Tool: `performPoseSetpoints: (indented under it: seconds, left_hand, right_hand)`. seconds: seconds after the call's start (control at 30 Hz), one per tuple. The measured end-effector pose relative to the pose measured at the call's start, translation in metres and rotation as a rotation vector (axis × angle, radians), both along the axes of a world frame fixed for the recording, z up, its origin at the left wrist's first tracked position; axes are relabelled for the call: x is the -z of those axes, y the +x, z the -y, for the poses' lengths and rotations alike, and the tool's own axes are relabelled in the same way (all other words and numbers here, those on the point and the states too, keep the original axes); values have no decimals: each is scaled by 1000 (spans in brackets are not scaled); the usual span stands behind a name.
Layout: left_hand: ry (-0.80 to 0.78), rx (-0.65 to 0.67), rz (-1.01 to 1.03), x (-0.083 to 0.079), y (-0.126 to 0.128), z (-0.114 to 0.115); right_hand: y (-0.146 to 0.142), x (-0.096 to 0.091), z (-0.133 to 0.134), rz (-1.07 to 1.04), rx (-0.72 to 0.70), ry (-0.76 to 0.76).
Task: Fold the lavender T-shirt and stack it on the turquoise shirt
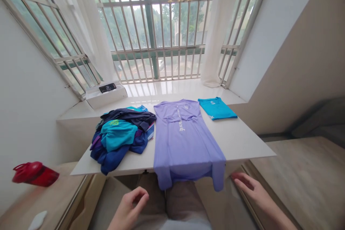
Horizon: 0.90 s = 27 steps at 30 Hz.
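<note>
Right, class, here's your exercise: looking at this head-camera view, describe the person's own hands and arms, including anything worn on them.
Both hands are bare: the left hand and right hand show no gloves, rings or watch. The right forearm has no sleeve. Taupe trousers or shorts show below them.

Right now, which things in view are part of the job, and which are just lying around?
Part of the job:
- lilac top, hanging over the table edge
- left hand
- right hand
- heap of clothes
- folded turquoise T-shirt

Lying around:
- red bottle
- white box on the windowsill
- small white object
</note>
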<state>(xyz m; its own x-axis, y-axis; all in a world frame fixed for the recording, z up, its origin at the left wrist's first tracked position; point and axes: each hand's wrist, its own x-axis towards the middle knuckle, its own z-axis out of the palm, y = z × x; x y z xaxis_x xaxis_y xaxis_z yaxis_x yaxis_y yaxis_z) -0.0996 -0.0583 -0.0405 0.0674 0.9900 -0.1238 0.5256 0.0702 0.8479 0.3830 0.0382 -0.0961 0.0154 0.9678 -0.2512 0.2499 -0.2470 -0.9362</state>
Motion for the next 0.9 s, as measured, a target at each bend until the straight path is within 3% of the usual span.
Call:
performPoseSetpoints:
  seconds: [0.1,0.2,0.27,0.37,0.47,0.57,0.7,0.8,0.9]
  left_hand:
    - [-59,163,35,3,35,-4]
    - [-41,349,72,9,94,-30]
    - [-70,440,130,23,140,-51]
    - [-84,378,268,53,206,-77]
    - [-21,228,473,70,250,-90]
    - [-73,152,611,67,262,-94]
    - [-233,214,831,57,248,-91]
    - [-379,193,919,61,239,-86]
    - [-430,135,900,68,238,-85]
  right_hand:
    - [-10,9,-5,-101,43,36]
    - [-21,8,-15,-236,8,60]
    - [-28,7,-19,-218,1,72]
    - [-40,9,-21,-155,2,77]
    - [-51,11,-20,-165,-31,87]
    - [-56,11,-15,-170,-58,104]
    - [-50,6,-11,-171,-32,131]
    - [-51,1,-10,-194,-45,139]
    - [-61,-2,-11,-216,-76,137]
